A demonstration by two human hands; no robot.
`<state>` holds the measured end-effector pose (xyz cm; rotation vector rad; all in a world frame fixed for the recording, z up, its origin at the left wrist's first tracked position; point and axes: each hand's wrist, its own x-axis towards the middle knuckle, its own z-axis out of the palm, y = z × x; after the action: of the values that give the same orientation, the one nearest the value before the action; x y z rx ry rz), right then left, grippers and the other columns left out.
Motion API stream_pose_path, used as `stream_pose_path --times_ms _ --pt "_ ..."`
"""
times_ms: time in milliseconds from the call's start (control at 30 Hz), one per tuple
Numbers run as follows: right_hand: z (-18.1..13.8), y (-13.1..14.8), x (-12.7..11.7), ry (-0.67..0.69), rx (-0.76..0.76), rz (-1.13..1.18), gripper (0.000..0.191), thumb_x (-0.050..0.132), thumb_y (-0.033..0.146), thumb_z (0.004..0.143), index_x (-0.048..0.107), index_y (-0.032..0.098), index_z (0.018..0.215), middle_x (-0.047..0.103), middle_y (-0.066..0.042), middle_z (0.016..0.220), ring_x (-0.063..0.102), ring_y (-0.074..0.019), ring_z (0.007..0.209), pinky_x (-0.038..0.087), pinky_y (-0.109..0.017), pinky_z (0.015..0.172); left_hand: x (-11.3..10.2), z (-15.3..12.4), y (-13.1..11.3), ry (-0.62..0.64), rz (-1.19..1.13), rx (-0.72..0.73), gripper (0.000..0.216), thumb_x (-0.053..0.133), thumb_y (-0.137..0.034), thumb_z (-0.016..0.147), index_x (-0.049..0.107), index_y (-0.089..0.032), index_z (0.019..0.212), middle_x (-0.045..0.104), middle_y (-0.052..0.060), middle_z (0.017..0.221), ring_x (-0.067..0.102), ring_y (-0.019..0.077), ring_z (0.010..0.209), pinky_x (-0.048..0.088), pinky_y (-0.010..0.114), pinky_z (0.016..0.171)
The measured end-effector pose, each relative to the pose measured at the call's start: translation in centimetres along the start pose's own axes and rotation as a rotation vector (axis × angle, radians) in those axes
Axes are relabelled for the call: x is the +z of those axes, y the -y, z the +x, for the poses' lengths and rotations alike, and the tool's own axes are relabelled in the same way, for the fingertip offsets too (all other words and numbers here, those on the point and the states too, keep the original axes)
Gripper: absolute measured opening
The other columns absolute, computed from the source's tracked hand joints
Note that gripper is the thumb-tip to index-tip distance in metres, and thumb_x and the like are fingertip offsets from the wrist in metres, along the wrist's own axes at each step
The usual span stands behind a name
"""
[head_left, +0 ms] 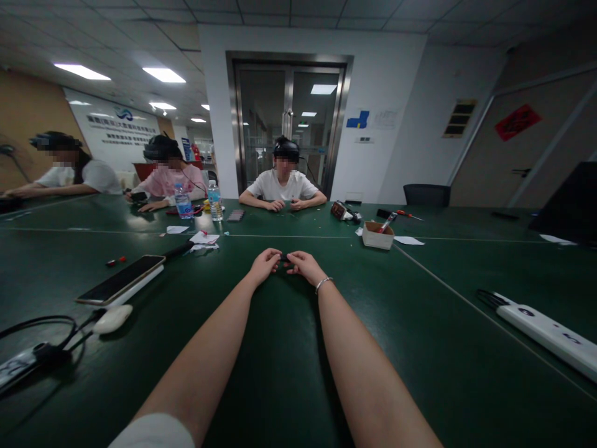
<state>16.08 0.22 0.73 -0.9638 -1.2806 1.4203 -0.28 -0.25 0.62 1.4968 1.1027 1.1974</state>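
Observation:
Both my arms reach forward over the dark green table [289, 348]. Between the fingertips of my left hand [265, 266] and my right hand [304, 266] is a small black object [283, 257], too small to name. Each hand pinches one side of it, a little above or on the tabletop; I cannot tell which. A silvery bracelet [323, 284] circles my right wrist. Left of my hands are a dark-screened phone [122, 280] and crumpled white paper [204, 239].
A small box [378, 236] holding tools stands right of centre. Power strips [548, 330] lie at both sides. Water bottles [215, 202] stand far left. Across the table sits a person [282, 183] in a headset; two more people sit at the left.

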Motion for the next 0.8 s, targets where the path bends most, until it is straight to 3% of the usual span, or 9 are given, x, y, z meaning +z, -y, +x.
stream_pose_path --times_ms 367,800 --pt "0.03 0.00 0.06 -0.020 0.009 0.016 0.015 0.067 0.023 0.077 0.058 0.013 0.081 0.062 0.000 0.059 0.054 -0.0051 0.044 0.058 -0.024 0.054 0.08 0.30 0.61 -0.004 0.016 0.004 0.027 0.058 -0.036 0.076 0.059 -0.018 0.096 0.060 0.004 0.082 0.057 0.0102 0.067 0.045 0.019 0.053" --pt "0.23 -0.19 -0.09 -0.010 0.008 -0.004 0.014 0.065 0.023 0.078 0.057 0.012 0.083 0.063 0.000 0.059 0.047 -0.0026 0.037 0.057 -0.023 0.054 0.09 0.08 0.35 -0.009 0.023 0.013 0.024 0.052 -0.034 0.079 0.058 -0.017 0.095 0.055 0.001 0.073 0.053 0.0086 0.060 0.044 0.019 0.052"
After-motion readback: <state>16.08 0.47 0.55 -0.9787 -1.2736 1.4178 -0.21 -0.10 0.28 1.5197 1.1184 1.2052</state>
